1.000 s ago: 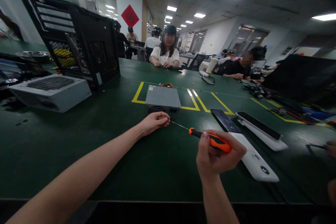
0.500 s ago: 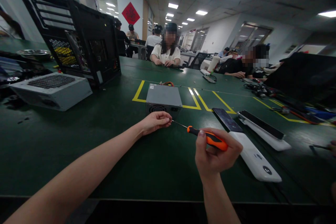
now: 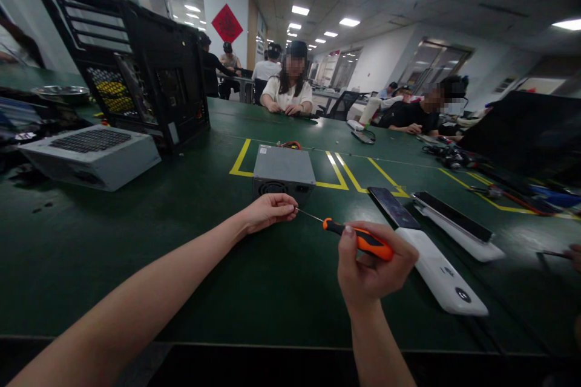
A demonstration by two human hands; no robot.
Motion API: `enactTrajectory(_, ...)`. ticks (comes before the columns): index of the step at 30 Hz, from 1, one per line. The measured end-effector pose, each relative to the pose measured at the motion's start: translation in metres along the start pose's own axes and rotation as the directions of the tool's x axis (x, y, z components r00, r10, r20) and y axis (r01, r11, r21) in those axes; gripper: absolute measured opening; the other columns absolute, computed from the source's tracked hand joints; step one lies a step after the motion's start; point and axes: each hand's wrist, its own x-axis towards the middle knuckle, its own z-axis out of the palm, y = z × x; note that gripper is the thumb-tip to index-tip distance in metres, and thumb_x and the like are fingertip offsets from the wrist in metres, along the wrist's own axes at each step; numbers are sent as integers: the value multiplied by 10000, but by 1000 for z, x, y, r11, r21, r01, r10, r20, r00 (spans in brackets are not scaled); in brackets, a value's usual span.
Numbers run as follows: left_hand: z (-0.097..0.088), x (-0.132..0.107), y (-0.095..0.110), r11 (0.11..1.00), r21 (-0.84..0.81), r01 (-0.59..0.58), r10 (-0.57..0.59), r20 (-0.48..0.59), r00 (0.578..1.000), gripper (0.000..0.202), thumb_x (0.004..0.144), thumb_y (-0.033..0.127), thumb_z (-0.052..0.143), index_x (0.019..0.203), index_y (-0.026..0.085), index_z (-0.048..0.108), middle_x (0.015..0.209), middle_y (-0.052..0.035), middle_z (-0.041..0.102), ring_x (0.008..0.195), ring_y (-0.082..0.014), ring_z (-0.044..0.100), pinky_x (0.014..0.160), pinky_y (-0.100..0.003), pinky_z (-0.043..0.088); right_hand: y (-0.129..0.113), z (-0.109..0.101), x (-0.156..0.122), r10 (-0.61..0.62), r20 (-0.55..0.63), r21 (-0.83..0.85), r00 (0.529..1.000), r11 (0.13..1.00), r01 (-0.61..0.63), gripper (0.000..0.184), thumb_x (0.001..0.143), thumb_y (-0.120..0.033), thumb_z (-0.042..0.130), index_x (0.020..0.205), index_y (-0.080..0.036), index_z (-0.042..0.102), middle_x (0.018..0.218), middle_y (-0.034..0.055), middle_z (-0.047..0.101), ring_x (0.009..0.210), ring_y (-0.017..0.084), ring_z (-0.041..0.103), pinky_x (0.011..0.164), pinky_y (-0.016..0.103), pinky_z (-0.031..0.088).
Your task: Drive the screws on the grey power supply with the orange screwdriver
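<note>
An orange-and-black screwdriver (image 3: 363, 240) is gripped in my right hand (image 3: 376, 266), its thin shaft slanting up and left. The tip meets the pinched fingers of my left hand (image 3: 271, 213). Whatever lies between those fingertips is too small to make out. Just beyond my left hand stands a grey computer power supply (image 3: 284, 166), its fan grille and socket facing me and some coloured wires at its back. My left hand overlaps its lower front edge in view; whether they touch I cannot tell.
A black computer case (image 3: 149, 66) stands at left behind another grey power supply (image 3: 93, 156). White devices with dark phone-like slabs (image 3: 442, 269) lie right of my right hand. Yellow tape (image 3: 338, 172) marks the green table (image 3: 204, 314). A person (image 3: 290, 87) sits opposite.
Both hands and the screwdriver hold nearly the same pose. The view has shifted very slightly.
</note>
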Motion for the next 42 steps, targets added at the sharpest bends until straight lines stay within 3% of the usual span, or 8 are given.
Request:
enactTrajectory(6, -2, 0, 0, 999, -41, -30, 29, -10, 1000, 152, 690, 150, 683, 824, 120, 619, 769, -7, 607, 705, -73, 585, 741, -236, 463, -1, 0, 0, 15, 36, 38, 999, 999, -17, 335, 678, -91, 632, 970, -186, 497, 774, -4, 561, 651, 127, 561, 586, 283, 454)
enactTrajectory(12, -3, 1, 4, 990, -118, -71, 63, -64, 996, 139, 716, 79, 637, 839, 136, 607, 796, -3, 604, 727, -81, 600, 728, -231, 489, -3, 0, -1, 31, 148, 204, 989, 977, -62, 368, 695, -57, 566, 1024, -189, 466, 839, 22, 563, 722, 160, 594, 599, 320, 488)
enactTrajectory(19, 1, 0, 11, 971, -214, -106, 79, -128, 989, 170, 747, 56, 583, 894, 140, 600, 776, -3, 593, 668, -63, 584, 686, -221, 502, -5, 3, -5, 58, 138, 237, 989, 967, -90, 347, 712, -90, 583, 1012, -210, 458, 831, 14, 574, 724, 161, 612, 558, 307, 511)
enactTrajectory(27, 0, -1, 17, 948, -252, -192, 167, -116, 979, 105, 708, 139, 659, 798, 131, 605, 712, 6, 577, 619, -59, 558, 620, -198, 498, -6, 3, -10, 153, 183, 289, 971, 936, -202, 356, 699, -72, 604, 1001, -202, 466, 857, 31, 601, 737, 161, 621, 558, 296, 524)
enactTrajectory(31, 2, -3, 25, 952, -213, -220, 193, -141, 971, 132, 680, 175, 692, 747, 121, 591, 695, 15, 569, 589, -52, 540, 587, -190, 493, -9, 2, -7, 246, 220, 212, 944, 932, -293, 251, 736, -144, 599, 956, -204, 494, 836, 18, 607, 680, 133, 619, 557, 261, 509)
enactTrajectory(38, -1, -2, 33, 942, -194, -274, 237, -196, 952, 153, 681, 208, 694, 727, 123, 575, 650, 23, 573, 579, -57, 554, 581, -184, 495, -8, 3, -1, 442, 372, -34, 816, 885, -464, 148, 759, -292, 597, 835, -187, 526, 730, -5, 569, 591, 111, 579, 526, 237, 465)
enactTrajectory(40, -1, -2, 35, 941, -180, -288, 246, -224, 943, 146, 693, 210, 683, 728, 123, 572, 637, 23, 572, 575, -56, 557, 584, -182, 494, -6, 5, -2, 499, 485, -67, 718, 840, -539, 165, 761, -315, 590, 837, -187, 520, 729, -3, 574, 626, 123, 588, 553, 249, 473)
enactTrajectory(42, 1, -2, 39, 944, -151, -294, 255, -234, 938, 150, 695, 214, 681, 725, 122, 567, 619, 28, 561, 569, -52, 550, 583, -178, 492, -6, 8, -4, 544, 620, -69, 565, 755, -652, 192, 774, -337, 565, 879, -187, 507, 743, 5, 584, 642, 135, 597, 551, 259, 479)
